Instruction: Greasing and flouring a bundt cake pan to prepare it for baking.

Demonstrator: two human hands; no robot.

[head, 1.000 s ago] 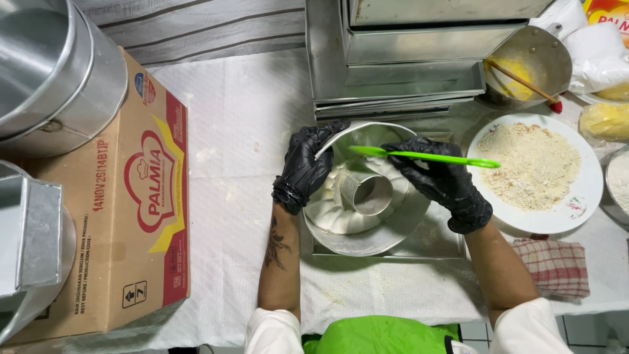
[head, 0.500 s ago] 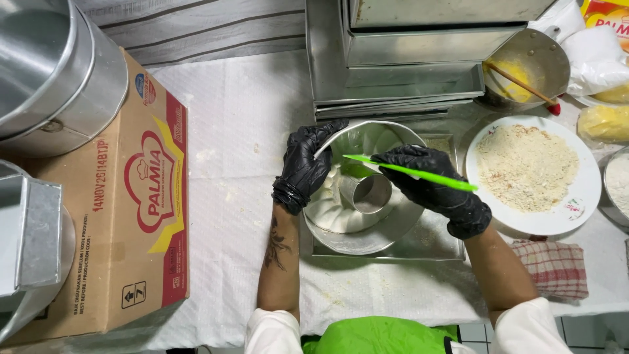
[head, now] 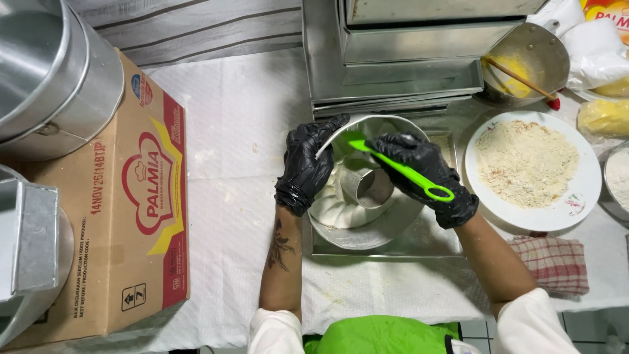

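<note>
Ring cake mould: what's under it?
The ring cake mould sits on a shallow square metal tray, itself on the white tablecloth. The tray's middle is covered by the mould, so anything directly beneath cannot be seen.

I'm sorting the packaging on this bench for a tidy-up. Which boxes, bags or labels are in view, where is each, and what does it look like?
Cardboard box: left of the hands, lying flat; brown with a red, yellow and white panel and small black handling marks.
Yellow-red packet: top right corner, mostly cut off.
White bag: top right, beside the metal bowl; plain, crumpled.
Clear bag of yellow stuff: right edge, above the white plate.
No signs or screens.
</note>
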